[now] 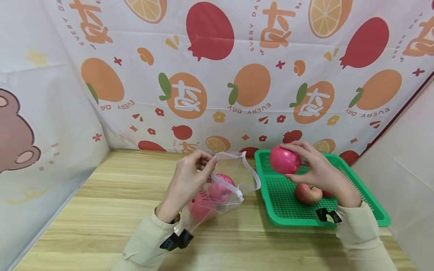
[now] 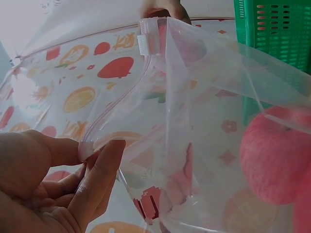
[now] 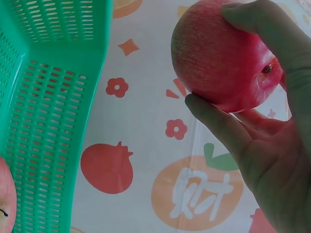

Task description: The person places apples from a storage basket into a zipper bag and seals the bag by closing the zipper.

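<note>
My left hand (image 1: 190,180) pinches the rim of a clear zip bag (image 1: 234,203) between thumb and fingers, and the bag's mouth gapes toward the right. Inside it lie two apples (image 1: 202,206), pink-red through the plastic; one also shows in the left wrist view, an apple (image 2: 274,155) at the right edge. A white slider (image 2: 143,45) sits on the zip strip. Above the green basket (image 1: 266,199), my right hand (image 1: 317,167) grips a red apple (image 1: 285,160). The right wrist view shows this apple (image 3: 218,58) held between thumb and fingers, its blossom end facing right.
In the basket, beneath my right forearm, rests a paler apple (image 1: 307,194) with another red one partly hidden behind the wrist. The wooden table (image 1: 112,210) meets a fruit-printed cloth (image 1: 217,124) at the back. A white wall (image 1: 403,169) stands close on the basket's right.
</note>
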The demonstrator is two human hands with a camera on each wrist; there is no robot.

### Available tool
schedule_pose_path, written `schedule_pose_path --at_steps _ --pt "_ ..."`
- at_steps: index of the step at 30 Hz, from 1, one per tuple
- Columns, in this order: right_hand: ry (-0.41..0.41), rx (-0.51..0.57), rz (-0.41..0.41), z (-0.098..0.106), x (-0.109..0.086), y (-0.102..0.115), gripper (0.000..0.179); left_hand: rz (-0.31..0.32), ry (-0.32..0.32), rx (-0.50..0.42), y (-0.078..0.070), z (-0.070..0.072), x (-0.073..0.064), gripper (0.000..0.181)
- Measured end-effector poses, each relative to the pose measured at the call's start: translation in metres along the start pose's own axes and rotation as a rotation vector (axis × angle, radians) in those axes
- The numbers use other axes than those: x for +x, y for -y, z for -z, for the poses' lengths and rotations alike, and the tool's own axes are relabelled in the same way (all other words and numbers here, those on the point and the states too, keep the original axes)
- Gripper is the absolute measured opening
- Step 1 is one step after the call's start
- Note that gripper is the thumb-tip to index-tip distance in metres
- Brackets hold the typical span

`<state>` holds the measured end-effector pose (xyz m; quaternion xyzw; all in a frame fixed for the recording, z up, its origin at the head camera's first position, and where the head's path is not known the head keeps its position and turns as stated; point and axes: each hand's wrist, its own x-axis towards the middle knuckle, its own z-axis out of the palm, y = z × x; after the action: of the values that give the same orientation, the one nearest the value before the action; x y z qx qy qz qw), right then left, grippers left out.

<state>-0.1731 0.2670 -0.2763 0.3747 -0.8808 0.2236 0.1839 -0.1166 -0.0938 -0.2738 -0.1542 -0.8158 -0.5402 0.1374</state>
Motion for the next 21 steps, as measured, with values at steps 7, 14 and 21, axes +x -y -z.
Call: schedule_pose_path --at_steps 7,14,21 --pt "-0.045 0.066 0.001 -0.003 0.002 0.005 0.087 0.03 0.01 -0.022 -0.001 -0.002 0.0 0.007" --pt "-0.064 0.121 -0.025 -0.004 0.004 0.013 0.088 0.054 0.017 -0.036 -0.002 -0.003 0.0 0.007" --pt "-0.094 0.124 0.009 -0.004 0.006 0.018 0.088 0.053 0.014 -0.031 -0.003 -0.004 0.001 0.007"
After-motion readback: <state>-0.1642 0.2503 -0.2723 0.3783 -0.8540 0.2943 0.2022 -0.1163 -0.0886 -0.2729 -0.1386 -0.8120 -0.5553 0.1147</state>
